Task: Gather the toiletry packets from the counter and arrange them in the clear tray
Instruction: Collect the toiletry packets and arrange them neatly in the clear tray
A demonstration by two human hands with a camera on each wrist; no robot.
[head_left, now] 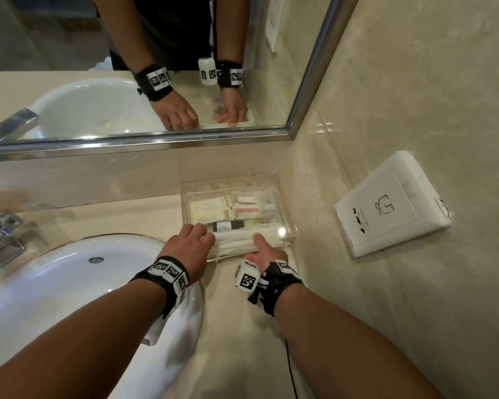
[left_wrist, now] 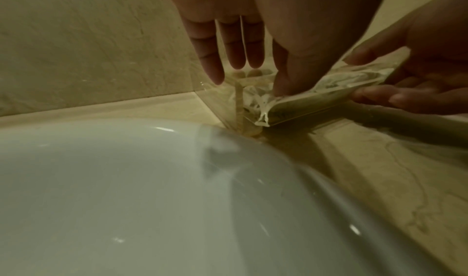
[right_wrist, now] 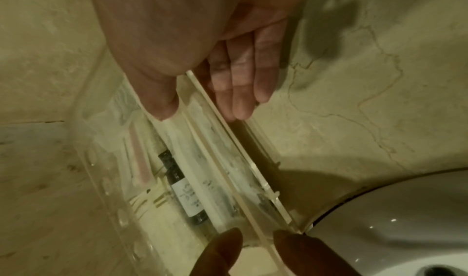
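The clear tray (head_left: 286,201) sits in the counter's back right corner and holds several packets. A dark sachet (head_left: 228,226) lies behind a long white packet (head_left: 234,238) along the front wall. My right hand (head_left: 264,249) pinches the tray's front wall (right_wrist: 240,140), thumb inside on the white packet (right_wrist: 195,150) and fingers outside. My left hand (head_left: 193,237) is over the near left corner. Its thumb presses the white packet (left_wrist: 341,82) while its fingers (left_wrist: 238,56) stay straight above the tray (left_wrist: 316,108).
A white sink basin (head_left: 69,283) lies just left of the tray, with a chrome faucet (head_left: 0,234) at the far left. A mirror (head_left: 156,67) stands behind. On the right wall is a white socket plate (head_left: 392,205). Bare counter (head_left: 236,326) lies between my forearms.
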